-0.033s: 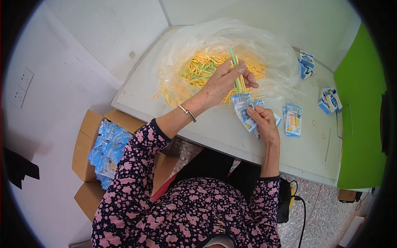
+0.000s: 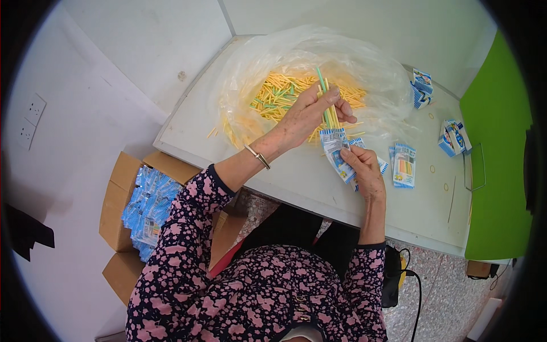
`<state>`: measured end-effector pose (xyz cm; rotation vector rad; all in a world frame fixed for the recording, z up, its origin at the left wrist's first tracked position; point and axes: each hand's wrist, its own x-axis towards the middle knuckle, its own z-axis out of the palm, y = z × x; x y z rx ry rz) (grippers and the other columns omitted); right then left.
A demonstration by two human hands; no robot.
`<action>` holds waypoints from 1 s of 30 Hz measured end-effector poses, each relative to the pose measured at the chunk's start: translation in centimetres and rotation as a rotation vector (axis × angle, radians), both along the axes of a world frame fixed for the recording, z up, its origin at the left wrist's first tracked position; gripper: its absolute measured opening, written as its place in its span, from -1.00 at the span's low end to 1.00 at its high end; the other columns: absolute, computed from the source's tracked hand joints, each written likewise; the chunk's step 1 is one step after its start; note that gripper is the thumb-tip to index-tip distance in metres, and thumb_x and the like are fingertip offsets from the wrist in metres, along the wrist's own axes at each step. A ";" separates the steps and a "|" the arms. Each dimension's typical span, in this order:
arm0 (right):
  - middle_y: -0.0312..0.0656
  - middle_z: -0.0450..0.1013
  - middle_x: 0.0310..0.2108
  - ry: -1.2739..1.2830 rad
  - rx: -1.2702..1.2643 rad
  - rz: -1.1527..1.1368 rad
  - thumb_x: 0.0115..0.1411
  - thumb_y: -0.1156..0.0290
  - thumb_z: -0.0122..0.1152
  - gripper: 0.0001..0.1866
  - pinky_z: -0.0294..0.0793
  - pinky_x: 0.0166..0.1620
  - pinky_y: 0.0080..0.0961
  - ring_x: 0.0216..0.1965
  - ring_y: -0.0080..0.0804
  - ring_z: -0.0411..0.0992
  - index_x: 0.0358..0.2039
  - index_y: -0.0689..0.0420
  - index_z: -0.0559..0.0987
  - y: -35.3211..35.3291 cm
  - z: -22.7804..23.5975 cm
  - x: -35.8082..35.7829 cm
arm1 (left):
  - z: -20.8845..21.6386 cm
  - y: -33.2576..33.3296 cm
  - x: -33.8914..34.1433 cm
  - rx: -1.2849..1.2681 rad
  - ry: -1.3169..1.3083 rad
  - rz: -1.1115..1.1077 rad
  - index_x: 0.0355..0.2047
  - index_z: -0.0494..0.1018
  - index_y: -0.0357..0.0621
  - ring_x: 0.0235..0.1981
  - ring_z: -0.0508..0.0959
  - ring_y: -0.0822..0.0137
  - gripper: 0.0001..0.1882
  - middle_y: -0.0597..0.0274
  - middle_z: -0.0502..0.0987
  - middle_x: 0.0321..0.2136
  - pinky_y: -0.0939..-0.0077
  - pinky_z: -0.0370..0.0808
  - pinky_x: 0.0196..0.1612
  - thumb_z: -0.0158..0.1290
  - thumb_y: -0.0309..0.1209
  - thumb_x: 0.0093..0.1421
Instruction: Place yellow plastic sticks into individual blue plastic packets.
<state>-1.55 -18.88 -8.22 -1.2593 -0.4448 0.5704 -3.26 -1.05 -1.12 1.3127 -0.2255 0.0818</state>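
Note:
My left hand (image 2: 310, 111) is closed round a small bundle of thin yellow and green sticks (image 2: 330, 117), pinched between thumb and fingers. The bundle's lower ends meet the upper edge of a small blue-and-white striped packet (image 2: 337, 154); whether they sit inside it I cannot tell. Its lower part is gripped by my right hand (image 2: 364, 168), thumb on top. More packets (image 2: 357, 142) show behind that hand, partly hidden. Beyond my left hand, a heap of yellow and green sticks (image 2: 276, 94) lies in a big clear plastic bag (image 2: 376, 74).
Right of my right hand, packets with coloured sticks (image 2: 405, 165) lie on the white table (image 2: 427, 211). Small blue-and-white boxes (image 2: 454, 138) stand farther right, by a green panel (image 2: 496, 159). Rubber bands and a wire frame lie near them. A cardboard box (image 2: 117, 191) full of packets stands lower left.

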 end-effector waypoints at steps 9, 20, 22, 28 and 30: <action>-0.42 0.44 -0.52 0.047 0.063 0.025 0.16 0.34 0.15 -0.81 0.22 -0.47 -0.82 -0.53 -0.80 0.28 -0.39 0.22 0.56 -0.3 -0.5 0.2 | -0.6 -0.3 -1.1 0.250 -0.038 -0.043 -0.25 0.32 -0.19 -0.13 0.47 0.34 -0.67 0.14 0.47 -0.26 0.41 0.36 0.01 -0.25 -0.16 0.32; -0.34 0.48 -0.39 0.010 0.065 -0.001 0.19 0.35 0.09 -0.73 0.32 -0.33 -0.77 -0.41 -0.75 0.36 -0.19 0.27 0.52 0.1 -1.5 0.9 | -1.5 0.6 0.1 0.485 -0.025 -0.051 -0.09 0.36 -0.22 -0.07 0.40 0.41 -0.60 0.17 0.46 -0.15 0.52 0.31 0.02 -0.22 -0.15 0.31; -0.32 0.48 -0.36 0.051 0.152 -0.021 0.20 0.36 0.08 -0.72 0.34 -0.31 -0.75 -0.39 -0.72 0.38 -0.17 0.28 0.51 0.6 -1.9 1.1 | -1.5 0.6 0.1 0.671 -0.034 -0.074 -0.08 0.36 -0.22 -0.08 0.40 0.41 -0.59 0.17 0.46 -0.15 0.52 0.32 0.01 -0.22 -0.14 0.31; -0.27 0.48 -0.29 0.134 0.291 -0.054 0.19 0.40 0.08 -0.72 0.41 -0.23 -0.68 -0.32 -0.64 0.42 -0.15 0.30 0.49 0.7 -1.5 1.2 | -0.5 0.5 0.6 0.596 0.037 -0.092 -0.06 0.36 -0.24 -0.12 0.42 0.46 -0.64 0.19 0.46 -0.18 0.56 0.35 -0.04 -0.07 -0.25 0.24; -0.26 0.48 -0.27 0.137 0.308 -0.065 0.18 0.40 0.09 -0.72 0.42 -0.22 -0.67 -0.31 -0.63 0.43 -0.14 0.30 0.49 0.6 -1.6 1.3 | -0.9 0.5 0.8 0.524 0.048 -0.059 -0.08 0.37 -0.25 -0.13 0.43 0.47 -0.66 0.21 0.48 -0.20 0.58 0.36 -0.06 -0.01 -0.30 0.21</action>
